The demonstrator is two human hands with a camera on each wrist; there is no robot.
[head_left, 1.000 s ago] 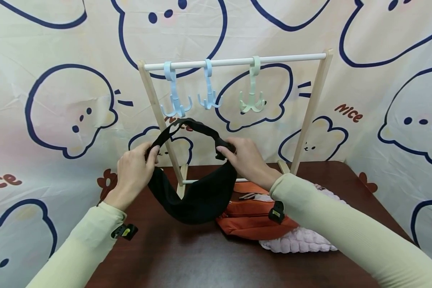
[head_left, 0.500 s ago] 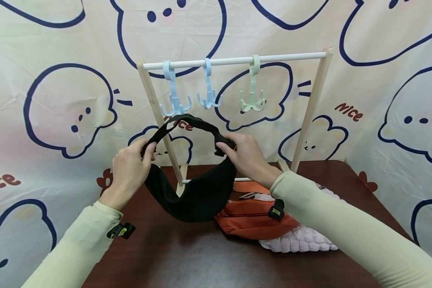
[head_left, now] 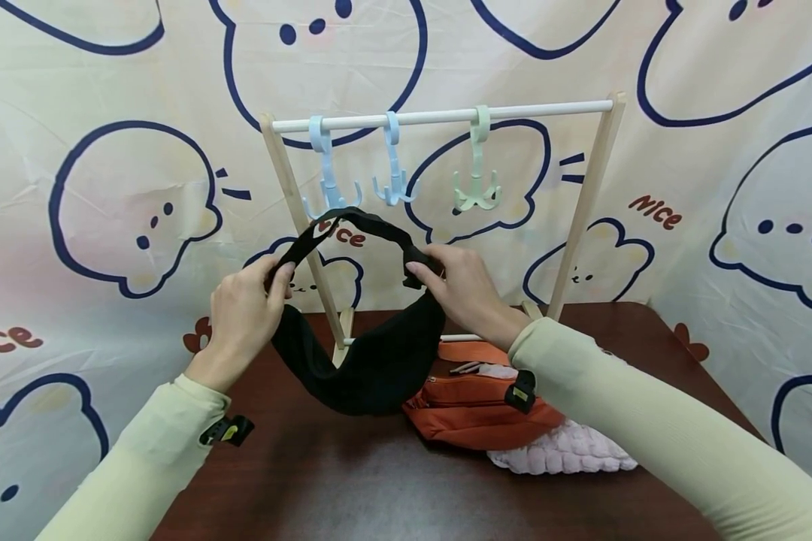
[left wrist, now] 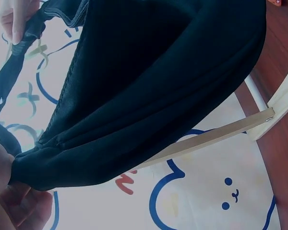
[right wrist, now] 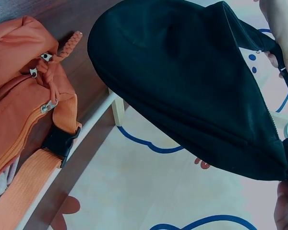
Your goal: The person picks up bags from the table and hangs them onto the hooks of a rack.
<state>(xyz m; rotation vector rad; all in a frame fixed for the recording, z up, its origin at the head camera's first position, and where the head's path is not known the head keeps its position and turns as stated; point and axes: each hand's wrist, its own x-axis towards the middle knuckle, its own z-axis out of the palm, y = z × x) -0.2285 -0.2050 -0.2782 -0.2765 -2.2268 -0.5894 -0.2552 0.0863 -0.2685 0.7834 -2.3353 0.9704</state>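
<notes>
A black shoulder bag (head_left: pixel 372 368) with a zipper hangs between my two hands, its strap (head_left: pixel 372 223) arching up toward the rack. My left hand (head_left: pixel 243 312) pinches the strap's left end, thumb on the near side. At the other end my right hand (head_left: pixel 470 293) grips the strap beside a knot or bunched part. Just behind the top of the arch is a light blue hook (head_left: pixel 328 176), its lower prongs overlapped by the strap in the head view. The bag body (left wrist: pixel 158 96) sags below, as the left wrist view shows.
A wooden rack with a white bar (head_left: pixel 440 117) stands at the back. Another blue hook (head_left: pixel 394 169) and a green hook (head_left: pixel 477 169) hang from it. An orange bag (head_left: pixel 480 413) lies on the dark table (head_left: pixel 352 488), over a pale fluffy item (head_left: pixel 568 451).
The black bag's strap has risen toward the left blue hook, its top now overlapping the prongs. Both hands have lifted slightly, and the left one has shifted a little left.
</notes>
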